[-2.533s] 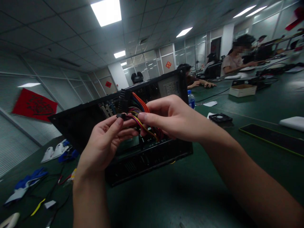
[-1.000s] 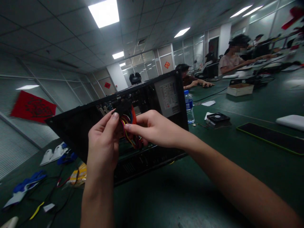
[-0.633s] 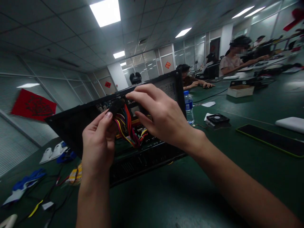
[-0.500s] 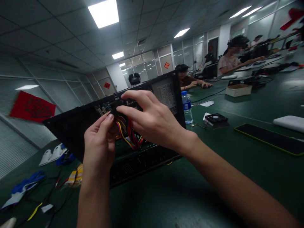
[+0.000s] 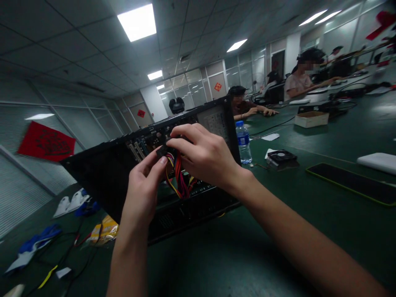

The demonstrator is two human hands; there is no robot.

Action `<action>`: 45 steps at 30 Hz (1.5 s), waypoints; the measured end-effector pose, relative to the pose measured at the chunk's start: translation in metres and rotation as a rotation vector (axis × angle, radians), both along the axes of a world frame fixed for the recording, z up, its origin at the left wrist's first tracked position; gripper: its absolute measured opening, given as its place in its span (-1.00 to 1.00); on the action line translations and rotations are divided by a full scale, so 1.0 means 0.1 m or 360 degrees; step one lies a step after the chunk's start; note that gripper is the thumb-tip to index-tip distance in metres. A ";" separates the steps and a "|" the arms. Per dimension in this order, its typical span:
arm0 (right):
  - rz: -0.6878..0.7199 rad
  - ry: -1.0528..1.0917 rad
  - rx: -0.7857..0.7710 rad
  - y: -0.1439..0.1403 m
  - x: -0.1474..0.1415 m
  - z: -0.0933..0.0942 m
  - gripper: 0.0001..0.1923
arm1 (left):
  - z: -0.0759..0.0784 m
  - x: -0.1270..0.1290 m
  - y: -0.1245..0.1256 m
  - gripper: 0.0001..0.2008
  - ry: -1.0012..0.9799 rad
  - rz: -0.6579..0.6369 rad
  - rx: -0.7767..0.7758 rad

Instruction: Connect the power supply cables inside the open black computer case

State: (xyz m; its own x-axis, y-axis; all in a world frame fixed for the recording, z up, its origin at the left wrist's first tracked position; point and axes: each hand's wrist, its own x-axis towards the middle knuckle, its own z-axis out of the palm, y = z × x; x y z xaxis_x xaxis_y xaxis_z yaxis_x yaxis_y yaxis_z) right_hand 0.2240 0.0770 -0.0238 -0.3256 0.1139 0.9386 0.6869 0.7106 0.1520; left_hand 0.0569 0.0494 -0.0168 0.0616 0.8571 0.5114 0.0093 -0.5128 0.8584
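Observation:
In front of me a black computer case [image 5: 102, 181] stands open-sided on the green table, its inside facing me. My left hand [image 5: 147, 171] pinches a black power connector [image 5: 161, 152] between thumb and fingers, in front of the motherboard [image 5: 159, 136]. From that connector a bundle of coloured wires [image 5: 181, 177], red, yellow, pink and black, hangs down in the case. My right hand [image 5: 204, 152] is closed around the top of the same connector and wires, its index finger and thumb side by side. Its other fingers are partly hidden. A labelled power supply [image 5: 213, 123] sits in the case's upper right.
A water bottle [image 5: 243, 142] stands just right of the case. Farther right lie a fan [image 5: 281, 157], a dark mat [image 5: 349, 181] and an open box [image 5: 311, 119]. Gloves [image 5: 34, 247], cables and a yellow packet [image 5: 105, 230] lie left. Two people sit across the table.
Both hands have shifted right across the case with the connector and wires, uncovering more of the motherboard slots. The view has moved slightly. Both hands keep their grip.

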 end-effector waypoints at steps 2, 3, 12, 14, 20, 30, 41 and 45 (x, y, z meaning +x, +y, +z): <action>-0.0022 0.0006 -0.0035 0.02 0.03 0.00 -0.76 | 0.01 0.00 -0.03 -0.44 0.0151 0.0003 -0.0034; -0.0033 0.0007 -0.0047 0.03 0.05 0.00 -0.76 | 0.02 -0.01 -0.04 -0.39 0.0207 0.0013 -0.0055; -0.0096 0.0019 -0.0086 0.14 0.07 -0.06 -0.74 | 0.06 -0.02 -0.09 -0.60 0.0673 -0.0022 -0.0151; -0.0077 0.0023 -0.0108 0.17 0.06 -0.08 -0.74 | 0.06 -0.04 -0.08 -0.68 0.0738 0.0035 -0.0117; -0.0072 -0.0104 -0.0177 0.21 -0.02 -0.10 -0.78 | 0.01 -0.08 -0.01 -0.66 0.0989 0.0232 -0.0003; -0.0648 -0.0505 -0.1158 0.21 -0.32 -0.33 -0.71 | -0.36 -0.18 0.51 -0.60 0.1683 0.0852 0.0086; -0.0757 -0.0578 -0.1606 0.65 -0.35 -0.73 -0.68 | -0.85 -0.17 0.86 -0.56 0.1725 0.0568 -0.0264; -0.0733 -0.0599 -0.1573 0.73 -0.34 -0.81 -0.70 | -0.89 -0.19 0.89 -0.59 0.1727 0.0590 -0.0269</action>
State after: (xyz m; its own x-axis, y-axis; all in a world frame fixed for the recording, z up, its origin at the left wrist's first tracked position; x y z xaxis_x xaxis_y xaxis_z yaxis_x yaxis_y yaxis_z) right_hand 0.1904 0.1498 -0.1045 -0.3026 0.9260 0.2255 0.9414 0.3274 -0.0809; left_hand 0.0377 0.1380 -0.1057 0.1286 0.9668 0.2209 0.9087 -0.2041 0.3641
